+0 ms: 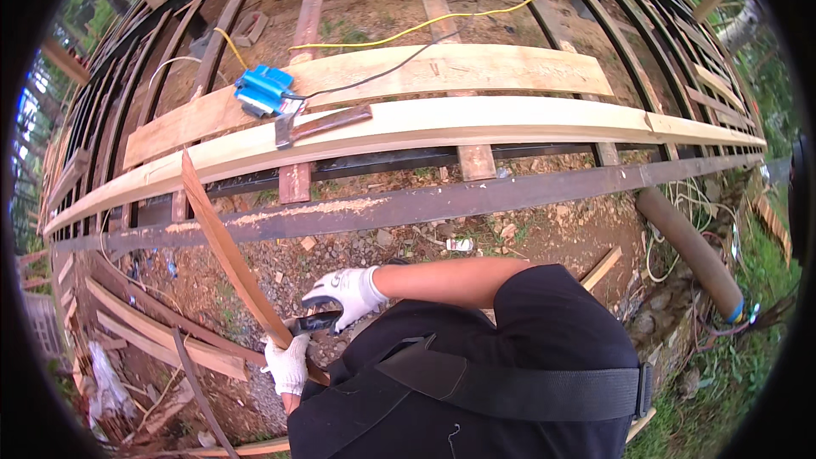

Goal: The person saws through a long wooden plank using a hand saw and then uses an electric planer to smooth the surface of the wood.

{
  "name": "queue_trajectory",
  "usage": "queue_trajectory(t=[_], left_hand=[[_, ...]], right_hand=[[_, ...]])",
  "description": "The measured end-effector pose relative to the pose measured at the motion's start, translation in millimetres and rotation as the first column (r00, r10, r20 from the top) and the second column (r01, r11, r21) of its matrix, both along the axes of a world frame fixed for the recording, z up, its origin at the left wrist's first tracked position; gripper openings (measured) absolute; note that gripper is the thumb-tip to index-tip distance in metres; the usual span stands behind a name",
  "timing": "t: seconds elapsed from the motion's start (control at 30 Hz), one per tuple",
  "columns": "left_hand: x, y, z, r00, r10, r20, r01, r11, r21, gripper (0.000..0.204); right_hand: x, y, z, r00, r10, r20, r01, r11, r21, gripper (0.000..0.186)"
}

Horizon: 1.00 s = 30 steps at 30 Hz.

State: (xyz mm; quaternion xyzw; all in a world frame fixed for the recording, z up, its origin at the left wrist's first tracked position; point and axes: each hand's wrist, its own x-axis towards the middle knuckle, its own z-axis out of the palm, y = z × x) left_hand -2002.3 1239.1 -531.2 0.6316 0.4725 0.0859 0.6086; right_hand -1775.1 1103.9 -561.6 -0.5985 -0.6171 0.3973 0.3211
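Outdoors, floor joists (311, 8) are spanning twelve o'clock! At eight, a narrow wooden board (234, 251) is slanting, probably stiff, light, splintery, best gripped mid-length; the left hand (289, 364) is clasping its lower end, the right hand (350, 291) pinching a black tool (314, 321).

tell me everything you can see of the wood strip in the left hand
The strip is long, narrow and brown, seemingly bare wood. It slants up toward the picture's left, its far end overlapping the pale beam in view; contact there is unclear. The gloved left hand grips it near its lower end, and the right hand's dark tool sits right beside it, perhaps touching.
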Motion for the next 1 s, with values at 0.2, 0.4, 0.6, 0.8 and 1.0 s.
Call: queue_trajectory(t=[0.2, 0.4, 0.6, 0.8, 1.0], left_hand=[[93, -22, 6, 0.901, -0.431, 0.056, 0.434, 0.899, -0.059, 0.036], [147, -87, 25, 0.702, -0.688, 0.186, 0.697, 0.717, 0.023, 0.04], [215, -187, 78, 0.461, -0.886, 0.038, 0.844, 0.452, 0.29, 0.04], [298, -347, 130, 0.152, -0.987, -0.048, 0.718, 0.077, 0.692, 0.058], [411, -513, 143, -0.094, -0.913, -0.396, 0.647, -0.359, 0.673, 0.071]], right_hand=[[-6, -58, 17, 0.911, -0.412, 0.03, 0.412, 0.9, -0.14, 0.041], [-44, -210, 38, 0.4, -0.897, 0.189, 0.904, 0.351, -0.246, 0.048], [-131, -387, 38, -0.382, -0.885, 0.264, 0.901, -0.421, -0.105, 0.048], [-229, -541, -14, -0.754, -0.614, -0.235, 0.637, -0.77, -0.031, 0.033], [-280, -658, -72, -0.959, -0.013, -0.284, 0.136, -0.897, -0.42, 0.024]])
